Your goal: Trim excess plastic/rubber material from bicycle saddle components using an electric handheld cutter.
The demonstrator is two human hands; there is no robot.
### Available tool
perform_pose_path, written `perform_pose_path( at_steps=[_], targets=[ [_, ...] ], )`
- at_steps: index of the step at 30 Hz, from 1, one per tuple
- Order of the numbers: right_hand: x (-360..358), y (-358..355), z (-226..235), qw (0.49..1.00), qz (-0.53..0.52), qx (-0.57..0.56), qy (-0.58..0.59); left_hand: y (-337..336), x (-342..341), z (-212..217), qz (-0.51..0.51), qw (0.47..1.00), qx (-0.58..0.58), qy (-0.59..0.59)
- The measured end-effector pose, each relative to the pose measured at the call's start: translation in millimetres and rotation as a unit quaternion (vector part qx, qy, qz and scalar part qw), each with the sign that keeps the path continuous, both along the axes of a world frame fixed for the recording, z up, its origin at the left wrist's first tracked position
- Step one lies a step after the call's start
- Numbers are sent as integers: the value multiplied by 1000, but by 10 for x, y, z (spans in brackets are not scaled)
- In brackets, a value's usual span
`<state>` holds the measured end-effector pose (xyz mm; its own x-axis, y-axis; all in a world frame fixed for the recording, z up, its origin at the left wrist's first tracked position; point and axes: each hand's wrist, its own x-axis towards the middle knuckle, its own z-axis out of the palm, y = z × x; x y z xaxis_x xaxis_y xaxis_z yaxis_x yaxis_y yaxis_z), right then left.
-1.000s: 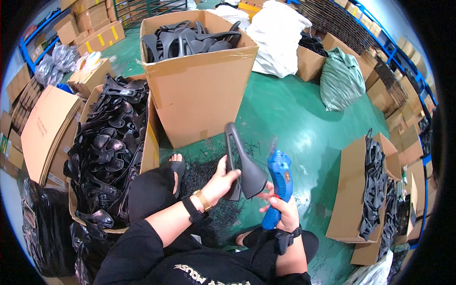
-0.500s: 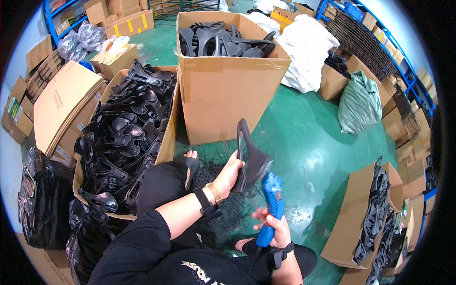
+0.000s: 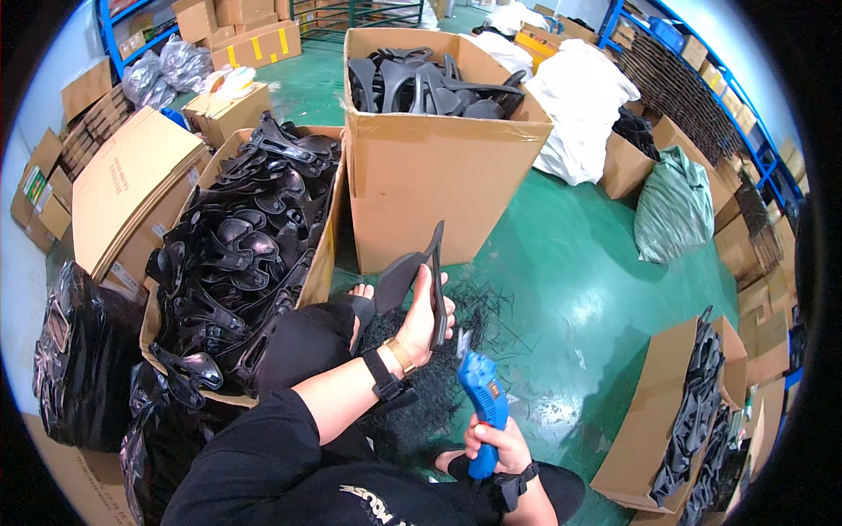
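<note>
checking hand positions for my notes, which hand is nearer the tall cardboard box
Left. The left hand, holding a black bike seat, is in front of the tall box; the right hand, gripping a blue tool, is farther back and rightward.

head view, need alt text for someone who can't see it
A person's left hand holds a black saddle while the right hand grips a blue power tool. Black scraps litter the green floor, and cartons of black parts stand around.

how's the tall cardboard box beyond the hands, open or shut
Open: no cover lies across the top of the tall cardboard box, and black saddle-shaped pieces show inside it.
</note>
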<state>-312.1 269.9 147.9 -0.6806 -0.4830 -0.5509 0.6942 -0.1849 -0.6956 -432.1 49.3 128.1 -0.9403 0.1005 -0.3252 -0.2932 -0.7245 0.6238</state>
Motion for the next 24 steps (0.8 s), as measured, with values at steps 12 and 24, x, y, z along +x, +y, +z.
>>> perform_pose_path(
  at_steps=[12, 24],
  targets=[
    [39, -119, -114, 997, 36, -34, -51, -23, 50, 91, -18, 1000, 19, -10],
    [7, -30, -294, 994, 29, -108, -14, 73, 134, 65, -48, 983, -133, 121]
  ],
)
